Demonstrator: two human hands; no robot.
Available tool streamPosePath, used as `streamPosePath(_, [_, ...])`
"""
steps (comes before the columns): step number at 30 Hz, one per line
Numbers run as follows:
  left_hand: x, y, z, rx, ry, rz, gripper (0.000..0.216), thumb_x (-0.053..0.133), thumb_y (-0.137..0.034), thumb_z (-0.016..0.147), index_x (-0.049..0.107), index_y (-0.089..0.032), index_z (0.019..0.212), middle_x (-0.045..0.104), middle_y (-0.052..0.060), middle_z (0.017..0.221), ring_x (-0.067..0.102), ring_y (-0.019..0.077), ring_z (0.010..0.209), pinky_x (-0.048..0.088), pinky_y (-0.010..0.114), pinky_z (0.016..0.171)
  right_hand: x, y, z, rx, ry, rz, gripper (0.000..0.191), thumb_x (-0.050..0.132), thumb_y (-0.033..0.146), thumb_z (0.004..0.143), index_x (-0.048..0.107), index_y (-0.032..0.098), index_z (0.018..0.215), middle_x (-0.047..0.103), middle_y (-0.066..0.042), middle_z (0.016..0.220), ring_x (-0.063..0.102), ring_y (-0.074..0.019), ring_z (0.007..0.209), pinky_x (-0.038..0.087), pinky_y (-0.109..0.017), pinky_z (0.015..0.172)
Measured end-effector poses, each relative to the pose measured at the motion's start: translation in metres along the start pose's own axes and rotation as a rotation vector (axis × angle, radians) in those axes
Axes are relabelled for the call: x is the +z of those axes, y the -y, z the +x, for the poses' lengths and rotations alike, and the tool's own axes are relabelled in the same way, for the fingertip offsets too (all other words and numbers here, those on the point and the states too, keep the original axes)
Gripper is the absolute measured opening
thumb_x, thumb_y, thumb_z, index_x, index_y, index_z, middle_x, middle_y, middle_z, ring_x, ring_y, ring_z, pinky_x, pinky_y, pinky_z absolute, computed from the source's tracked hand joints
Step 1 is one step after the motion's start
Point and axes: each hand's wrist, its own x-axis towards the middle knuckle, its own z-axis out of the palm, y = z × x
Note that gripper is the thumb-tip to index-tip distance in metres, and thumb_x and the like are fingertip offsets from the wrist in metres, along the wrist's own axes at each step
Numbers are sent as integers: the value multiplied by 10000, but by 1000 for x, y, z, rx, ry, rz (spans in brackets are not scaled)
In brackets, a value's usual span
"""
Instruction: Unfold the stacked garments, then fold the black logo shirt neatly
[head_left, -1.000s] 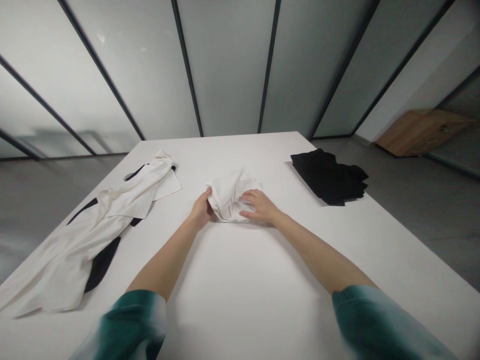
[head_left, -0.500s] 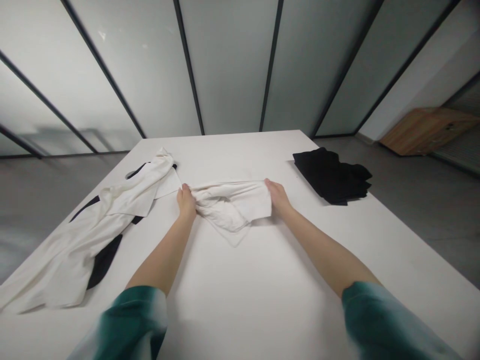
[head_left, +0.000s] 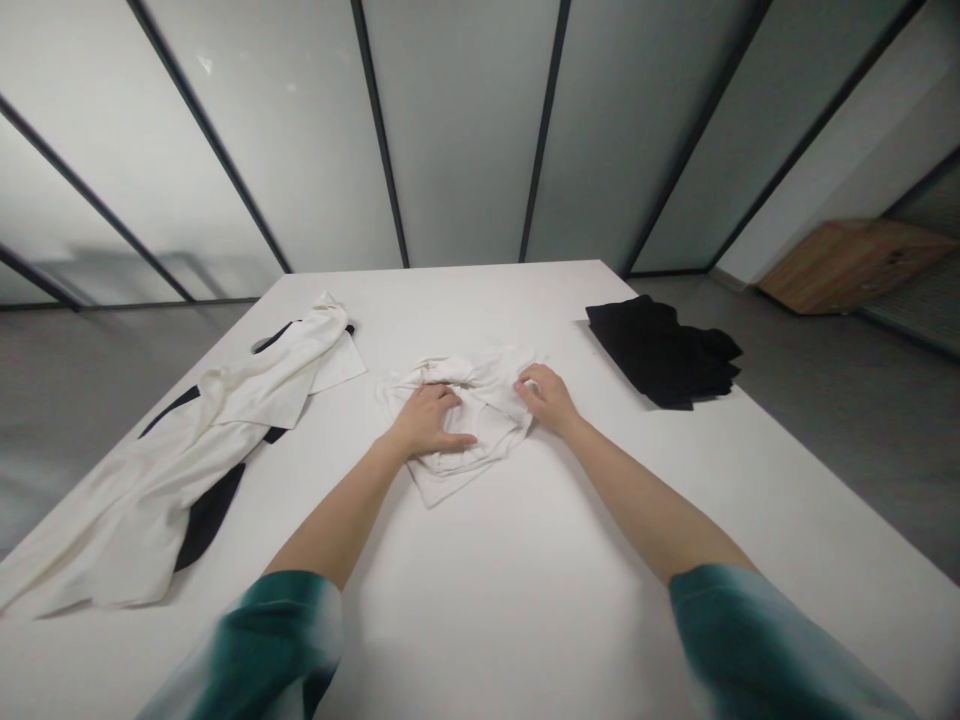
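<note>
Watching from afar through the head camera, I have a crumpled white cloth (head_left: 495, 430) at the middle of a white table (head_left: 525, 570), with the left hand (head_left: 429, 420) spread over it, fingers apart and nothing clasped, apparently to press the fabric flat. The right hand (head_left: 550, 400) curls at the cloth's right edge, perhaps to steady that side, though I cannot tell whether its fingers pinch the material. White garments (head_left: 135, 530) over black fabric (head_left: 214, 515) lie along the left, a black pile (head_left: 660, 350) far right, seemingly set aside for elbow room.
</note>
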Motion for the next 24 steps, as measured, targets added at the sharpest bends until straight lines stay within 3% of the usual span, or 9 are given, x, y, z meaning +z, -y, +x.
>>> streamPosePath(3, [2, 2, -1, -112, 23, 109, 717, 655, -654, 760, 613, -176, 1293, 530, 160, 1427, 439, 347, 1346, 261, 512, 1165, 7, 8, -1, -33, 279, -189, 285, 518, 339, 900, 705, 189, 1054, 668, -122, 1233, 558, -257, 1204, 401, -397, 1032])
streamPosePath(6, [-1, 11, 0, -294, -45, 180, 461, 573, -444, 889, 628, -203, 1278, 568, 132, 1399, 477, 317, 1318, 297, 514, 1144, 11, 11, -2, 76, 334, -348, 379, 431, 307, 962, 646, 181, 1248, 540, -128, 1443, 446, -250, 1362, 341, -434, 1101])
streamPosePath(10, [-9, 11, 2, -388, -101, 210, 359, 459, -171, 898, 682, -208, 1177, 667, 117, 1232, 586, 280, 1171, 448, 423, 987, 8, 14, 0, 185, 314, -430, 372, 457, 291, 956, 618, 186, 1275, 514, -131, 1470, 433, -251, 1376, 289, -489, 1128])
streamPosePath(13, [-10, 5, 4, -394, -37, 150, 317, 438, -156, 893, 712, -202, 1046, 713, 111, 1096, 651, 263, 1037, 473, 378, 907, 4, 18, 3, 260, 269, -426, 308, 484, 338, 950, 665, 183, 1144, 607, -140, 1356, 517, -263, 1283, 257, -518, 1132])
streamPosePath(15, [-7, 4, 5, -468, -70, 78, 274, 440, -208, 913, 695, -202, 1014, 724, 112, 1002, 670, 269, 960, 477, 374, 861, 3, 19, 5, 322, 236, -417, 302, 468, 375, 957, 675, 183, 1063, 665, -133, 1239, 574, -261, 1186, 237, -549, 1128])
streamPosePath(17, [-4, 8, 5, -587, -204, -58, 246, 435, -239, 927, 663, -207, 1015, 710, 93, 872, 670, 266, 879, 474, 362, 812, 3, 18, 6, 372, 219, -414, 330, 462, 422, 953, 665, 181, 1051, 666, -134, 1205, 575, -268, 1161, 207, -602, 1122])
streamPosePath(19, [-4, 19, 6, -708, -453, -286, 206, 431, -237, 924, 630, -216, 976, 661, 47, 764, 651, 237, 806, 465, 326, 765, 3, 15, 5, 401, 214, -423, 377, 475, 467, 936, 641, 177, 1111, 618, -152, 1274, 520, -292, 1226, 178, -656, 1110])
streamPosePath(22, [-10, 38, 9, -871, -884, -770, 136, 448, -215, 876, 563, -218, 803, 548, -21, 658, 583, 166, 672, 436, 250, 654, 1, 4, 3, 449, 198, -465, 428, 490, 442, 916, 591, 160, 1224, 542, -184, 1363, 427, -329, 1311, 172, -697, 1089])
streamPosePath(24, [-18, 45, 11, -924, -1036, -1114, 106, 493, -223, 828, 513, -214, 724, 489, -50, 618, 524, 126, 584, 404, 215, 580, -3, -3, 2, 473, 150, -510, 427, 497, 385, 904, 585, 145, 1247, 548, -199, 1351, 408, -356, 1316, 178, -696, 1083])
